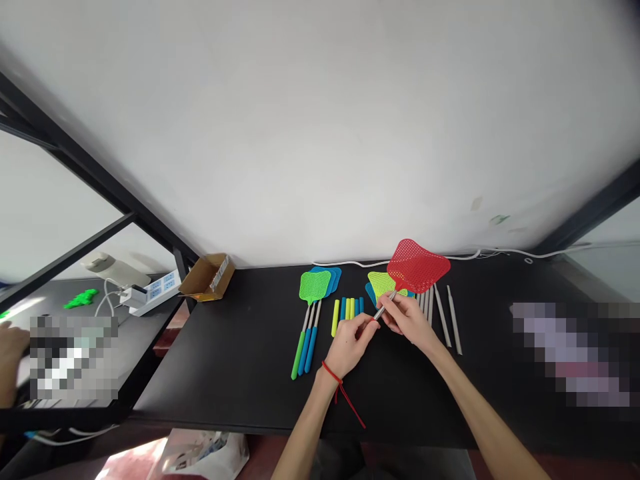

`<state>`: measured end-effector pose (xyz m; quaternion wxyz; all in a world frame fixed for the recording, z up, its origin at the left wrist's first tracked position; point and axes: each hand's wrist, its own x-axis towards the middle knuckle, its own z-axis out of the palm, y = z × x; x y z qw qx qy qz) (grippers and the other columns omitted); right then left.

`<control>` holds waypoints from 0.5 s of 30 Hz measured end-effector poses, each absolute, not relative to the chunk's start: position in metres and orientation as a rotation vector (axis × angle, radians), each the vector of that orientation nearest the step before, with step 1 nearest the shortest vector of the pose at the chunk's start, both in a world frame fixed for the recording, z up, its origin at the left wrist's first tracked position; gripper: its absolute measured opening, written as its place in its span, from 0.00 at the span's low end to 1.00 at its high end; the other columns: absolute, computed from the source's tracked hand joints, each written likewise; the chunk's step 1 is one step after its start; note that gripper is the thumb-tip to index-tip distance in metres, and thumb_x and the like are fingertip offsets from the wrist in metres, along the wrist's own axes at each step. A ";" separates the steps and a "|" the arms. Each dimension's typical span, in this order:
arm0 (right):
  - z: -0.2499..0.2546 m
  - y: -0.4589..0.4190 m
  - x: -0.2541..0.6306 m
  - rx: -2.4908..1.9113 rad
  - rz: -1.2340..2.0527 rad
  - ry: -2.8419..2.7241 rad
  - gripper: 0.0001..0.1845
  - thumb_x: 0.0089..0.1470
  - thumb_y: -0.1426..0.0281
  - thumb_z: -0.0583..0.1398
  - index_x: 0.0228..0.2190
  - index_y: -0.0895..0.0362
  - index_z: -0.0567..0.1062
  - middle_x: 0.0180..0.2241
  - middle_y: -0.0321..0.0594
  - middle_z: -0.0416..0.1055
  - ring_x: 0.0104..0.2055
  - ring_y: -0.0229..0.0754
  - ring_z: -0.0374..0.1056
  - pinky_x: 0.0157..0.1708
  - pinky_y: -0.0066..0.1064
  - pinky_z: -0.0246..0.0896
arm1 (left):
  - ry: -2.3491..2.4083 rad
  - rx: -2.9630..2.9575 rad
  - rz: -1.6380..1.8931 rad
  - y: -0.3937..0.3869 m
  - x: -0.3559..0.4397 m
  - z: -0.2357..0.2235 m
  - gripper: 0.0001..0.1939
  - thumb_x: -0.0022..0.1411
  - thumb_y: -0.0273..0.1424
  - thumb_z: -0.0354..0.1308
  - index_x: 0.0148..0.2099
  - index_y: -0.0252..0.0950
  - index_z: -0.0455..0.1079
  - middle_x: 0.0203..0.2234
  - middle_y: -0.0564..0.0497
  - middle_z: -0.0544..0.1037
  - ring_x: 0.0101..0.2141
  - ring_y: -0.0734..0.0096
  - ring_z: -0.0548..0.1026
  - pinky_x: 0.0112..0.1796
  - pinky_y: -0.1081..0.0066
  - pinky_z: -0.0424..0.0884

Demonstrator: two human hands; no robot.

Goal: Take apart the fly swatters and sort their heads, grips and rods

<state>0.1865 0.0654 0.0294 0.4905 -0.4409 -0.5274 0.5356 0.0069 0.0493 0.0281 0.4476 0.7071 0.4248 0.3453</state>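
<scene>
Left hand (351,345): closed around the thin grey metal rod (383,309), red cord (334,381) tied at the wrist.
Right hand (408,319): also gripping that rod, just below the one red mesh plastic swatter head (418,267).
Finished swatters: three, left of the hands, mid-tabletop.
Loose foam grips: six, yellow and blue, beside them.
Loose mesh heads: two, yellow-green and blue, under the red head.
Loose grey rods: about six, toward the back edge of the black tabletop (225,360).
Cardboard box (207,277): one, at the back left corner.
</scene>
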 end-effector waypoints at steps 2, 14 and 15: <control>0.028 0.065 0.186 -1.075 1.326 -1.272 0.22 0.61 0.50 0.59 0.32 0.57 0.73 0.15 0.29 0.61 0.13 0.31 0.51 0.13 0.25 0.44 | 1.051 1.752 0.854 0.048 0.008 0.029 0.21 0.71 0.45 0.49 0.39 0.35 0.74 0.23 0.54 0.67 0.23 0.74 0.61 0.26 0.73 0.56; 0.032 0.061 0.196 -1.009 1.295 -1.234 0.21 0.64 0.53 0.57 0.28 0.56 0.69 0.15 0.28 0.55 0.16 0.30 0.49 0.15 0.25 0.43 | 0.749 1.378 0.717 0.042 0.015 0.039 0.24 0.72 0.50 0.45 0.34 0.35 0.64 0.16 0.59 0.58 0.18 0.80 0.52 0.21 0.74 0.51; 0.033 0.063 0.200 -1.012 1.279 -1.199 0.21 0.64 0.53 0.58 0.27 0.56 0.69 0.16 0.28 0.55 0.16 0.30 0.49 0.16 0.25 0.43 | 0.724 1.332 0.683 0.041 0.014 0.039 0.25 0.72 0.51 0.45 0.33 0.35 0.64 0.16 0.59 0.57 0.17 0.80 0.52 0.21 0.75 0.51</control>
